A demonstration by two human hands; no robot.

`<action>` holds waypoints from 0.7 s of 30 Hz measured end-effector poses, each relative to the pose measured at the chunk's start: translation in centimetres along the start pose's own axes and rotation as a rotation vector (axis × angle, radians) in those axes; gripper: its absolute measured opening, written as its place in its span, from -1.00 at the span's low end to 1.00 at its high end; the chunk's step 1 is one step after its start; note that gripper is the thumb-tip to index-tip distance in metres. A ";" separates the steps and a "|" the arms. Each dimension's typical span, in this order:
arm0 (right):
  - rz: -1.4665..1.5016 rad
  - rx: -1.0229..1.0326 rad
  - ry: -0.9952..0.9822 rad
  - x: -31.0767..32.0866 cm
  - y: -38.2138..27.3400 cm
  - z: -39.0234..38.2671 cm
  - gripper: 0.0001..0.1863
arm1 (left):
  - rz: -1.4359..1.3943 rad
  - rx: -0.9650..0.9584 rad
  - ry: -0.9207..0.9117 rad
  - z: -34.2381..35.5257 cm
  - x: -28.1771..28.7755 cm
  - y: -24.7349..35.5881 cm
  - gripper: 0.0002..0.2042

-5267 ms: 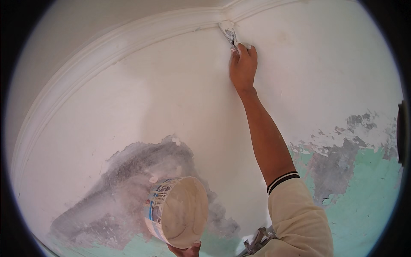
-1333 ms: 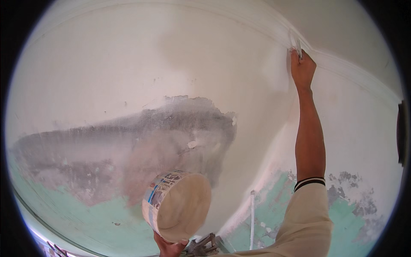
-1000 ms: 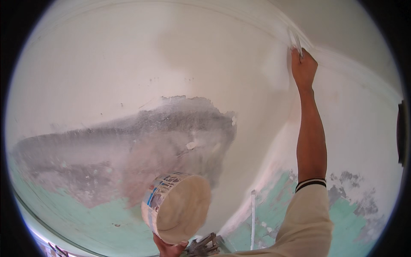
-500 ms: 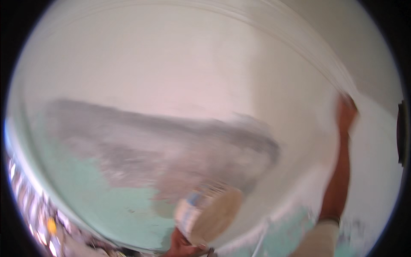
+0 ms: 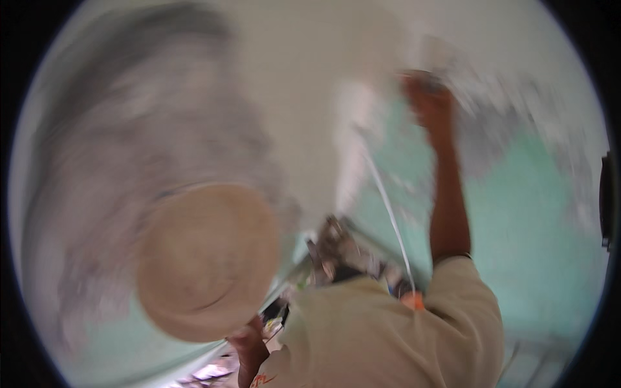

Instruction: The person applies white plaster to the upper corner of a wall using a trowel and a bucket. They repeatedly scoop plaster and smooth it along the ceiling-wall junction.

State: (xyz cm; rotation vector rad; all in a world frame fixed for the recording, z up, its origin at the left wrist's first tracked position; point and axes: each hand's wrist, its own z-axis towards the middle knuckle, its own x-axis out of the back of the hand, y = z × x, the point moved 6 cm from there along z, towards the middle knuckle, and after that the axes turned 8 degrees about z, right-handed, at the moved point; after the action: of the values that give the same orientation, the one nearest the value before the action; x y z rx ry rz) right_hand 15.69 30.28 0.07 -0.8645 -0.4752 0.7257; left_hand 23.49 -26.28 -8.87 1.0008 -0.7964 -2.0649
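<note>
Everything I see is smeared by motion. My left hand sits low in the frame, its grip closed under a round tub of pale filler held up before the grey-patched wall. My right hand is raised against the wall's white and green part; I cannot tell whether its grip pinches anything.

Round beige tub, lower left.
</note>
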 end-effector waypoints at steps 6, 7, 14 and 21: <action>-0.345 -0.799 0.135 1.9 13.2 -34.4 -0.55 | 0.034 0.270 0.201 1.4 1.8 -4.2 -0.15; -0.402 -0.861 0.216 2.8 13.0 -41.2 -0.56 | 0.013 0.338 0.137 1.8 -0.7 -4.1 -0.15; -0.628 -1.513 0.908 12.7 6.2 -78.9 -0.53 | 0.142 0.655 -0.149 0.7 -11.0 -2.7 -0.09; -0.563 -1.512 1.332 12.9 -0.9 -94.7 -0.58 | 0.058 0.802 -0.362 -1.3 -13.3 -6.0 0.00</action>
State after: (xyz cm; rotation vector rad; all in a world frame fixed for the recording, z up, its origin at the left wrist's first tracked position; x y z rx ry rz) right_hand 85.43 -9.08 -52.14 -2.1951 0.0818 -0.9889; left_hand 28.75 -12.56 -8.76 0.9750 -1.9102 -1.9105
